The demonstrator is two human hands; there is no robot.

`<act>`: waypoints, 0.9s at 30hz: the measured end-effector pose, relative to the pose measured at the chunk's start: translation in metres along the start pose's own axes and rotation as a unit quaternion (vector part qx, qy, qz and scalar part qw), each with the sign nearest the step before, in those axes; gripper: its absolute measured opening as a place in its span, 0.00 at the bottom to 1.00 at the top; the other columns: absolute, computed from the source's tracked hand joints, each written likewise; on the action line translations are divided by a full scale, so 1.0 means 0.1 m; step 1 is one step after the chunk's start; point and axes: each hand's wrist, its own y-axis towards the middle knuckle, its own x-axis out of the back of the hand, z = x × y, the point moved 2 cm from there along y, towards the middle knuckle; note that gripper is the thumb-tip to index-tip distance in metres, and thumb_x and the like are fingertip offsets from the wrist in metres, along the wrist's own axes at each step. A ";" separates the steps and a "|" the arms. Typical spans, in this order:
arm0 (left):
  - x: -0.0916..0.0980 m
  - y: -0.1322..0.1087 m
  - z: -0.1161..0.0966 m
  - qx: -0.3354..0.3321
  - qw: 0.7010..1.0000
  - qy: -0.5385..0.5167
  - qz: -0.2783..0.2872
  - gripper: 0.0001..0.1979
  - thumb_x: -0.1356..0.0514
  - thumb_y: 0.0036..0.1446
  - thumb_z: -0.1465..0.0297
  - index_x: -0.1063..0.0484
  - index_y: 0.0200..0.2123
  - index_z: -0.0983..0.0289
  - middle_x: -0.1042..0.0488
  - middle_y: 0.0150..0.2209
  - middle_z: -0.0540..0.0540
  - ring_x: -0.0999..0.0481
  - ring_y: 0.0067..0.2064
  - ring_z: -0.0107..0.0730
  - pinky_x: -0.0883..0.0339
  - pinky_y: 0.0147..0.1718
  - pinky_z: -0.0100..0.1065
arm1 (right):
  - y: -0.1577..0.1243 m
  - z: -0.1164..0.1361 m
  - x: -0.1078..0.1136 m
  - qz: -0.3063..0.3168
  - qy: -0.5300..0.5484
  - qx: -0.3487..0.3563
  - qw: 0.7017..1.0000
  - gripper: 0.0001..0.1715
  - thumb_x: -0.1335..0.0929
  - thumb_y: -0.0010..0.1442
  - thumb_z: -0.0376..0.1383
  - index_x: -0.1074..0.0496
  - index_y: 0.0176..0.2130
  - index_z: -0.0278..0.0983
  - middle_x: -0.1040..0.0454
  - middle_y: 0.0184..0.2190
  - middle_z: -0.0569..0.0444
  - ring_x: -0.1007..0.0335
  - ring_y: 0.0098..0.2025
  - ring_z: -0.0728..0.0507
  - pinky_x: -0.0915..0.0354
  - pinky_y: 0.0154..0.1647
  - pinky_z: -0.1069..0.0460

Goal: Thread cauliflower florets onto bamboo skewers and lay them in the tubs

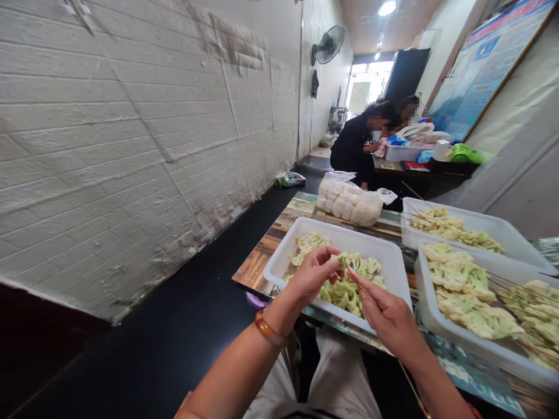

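Observation:
Over a white plastic tray point(395, 250) of loose cauliflower florets point(343, 297), both my hands are close together. The fingers of my left hand point(312, 273) pinch a small cauliflower floret point(342, 260). My right hand point(391, 320) is closed around a thin wooden skewer point(409, 381), whose rear end sticks out below the palm. The skewer's front end lies close to the floret; whether it has pierced it is hidden by my fingers. To the right, a second white tray point(421, 279) holds skewered cauliflower.
Another white tray point(524, 238) with skewered cauliflower stands behind. A clear bag of pale, rounded pieces point(349, 201) lies at the back of the wood-patterned table point(253, 262). Beyond, two people point(358, 139) bend over another table. A white brick-patterned wall point(131, 145) runs along the left.

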 end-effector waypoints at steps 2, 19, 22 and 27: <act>-0.01 0.01 0.00 -0.009 0.999 0.027 -0.018 0.12 0.36 0.45 0.65 0.32 0.31 0.65 0.34 0.22 0.48 0.35 0.23 0.21 0.48 0.21 0.25 | 0.00 -0.01 -0.01 0.000 -0.009 0.001 1.000 0.24 0.40 0.65 0.41 0.32 0.58 0.40 0.21 0.28 0.51 0.23 0.34 0.40 0.28 0.26 0.51; -0.03 0.06 0.01 -0.020 0.989 0.137 -0.058 0.05 0.42 0.41 0.73 0.29 0.26 0.67 0.34 0.20 0.47 0.41 0.22 0.20 0.50 0.23 0.26 | -0.01 -0.01 -0.03 -0.045 -0.084 0.045 0.994 0.20 0.41 0.65 0.38 0.29 0.51 0.35 0.25 0.49 0.47 0.28 0.50 0.41 0.32 0.52 0.47; -0.07 0.08 0.02 -0.028 0.984 0.160 -0.075 0.05 0.43 0.41 0.73 0.29 0.25 0.67 0.34 0.20 0.47 0.42 0.22 0.20 0.52 0.22 0.27 | -0.02 0.00 -0.05 -0.062 -0.109 0.045 0.991 0.20 0.42 0.65 0.37 0.29 0.51 0.34 0.24 0.48 0.46 0.27 0.49 0.41 0.31 0.50 0.47; -0.12 0.10 -0.01 -0.015 0.988 0.143 -0.054 0.05 0.43 0.40 0.73 0.29 0.25 0.67 0.35 0.19 0.47 0.42 0.21 0.20 0.54 0.22 0.27 | -0.03 0.00 -0.06 -0.089 -0.140 0.064 0.984 0.21 0.42 0.66 0.37 0.29 0.51 0.33 0.24 0.48 0.46 0.27 0.49 0.42 0.30 0.48 0.49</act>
